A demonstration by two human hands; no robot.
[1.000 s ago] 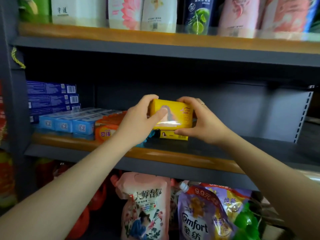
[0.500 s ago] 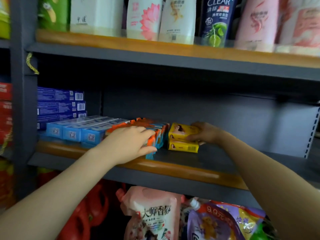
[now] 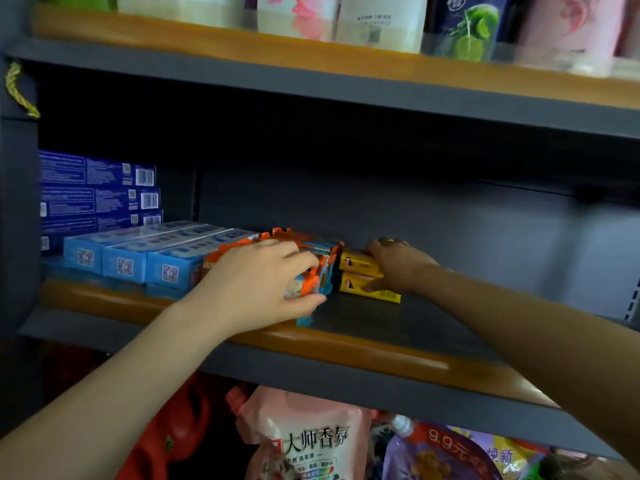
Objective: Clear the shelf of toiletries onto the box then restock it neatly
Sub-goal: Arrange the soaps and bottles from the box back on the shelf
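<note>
On the middle shelf (image 3: 381, 351), two yellow soap boxes (image 3: 360, 263) lie stacked one on the other. My right hand (image 3: 398, 265) holds the stack from the right, fingers over the top box and thumb on the front of the lower one. Touching the stack's left side is a bundle of orange-and-blue packs (image 3: 325, 268). My left hand (image 3: 263, 282) grips the bundle, with fingers over its top and the thumb under its front end.
Light blue toothpaste boxes (image 3: 138, 258) lie in a row left of the bundle. Dark blue boxes (image 3: 97, 192) are stacked behind them. The shelf right of the soap is bare grey. Bottles and pouches (image 3: 377, 22) stand above; refill pouches (image 3: 304, 445) below.
The yellow box that both hands held up a second ago now lies on the other yellow box. My left hand has moved left onto the orange-and-blue bundle.
</note>
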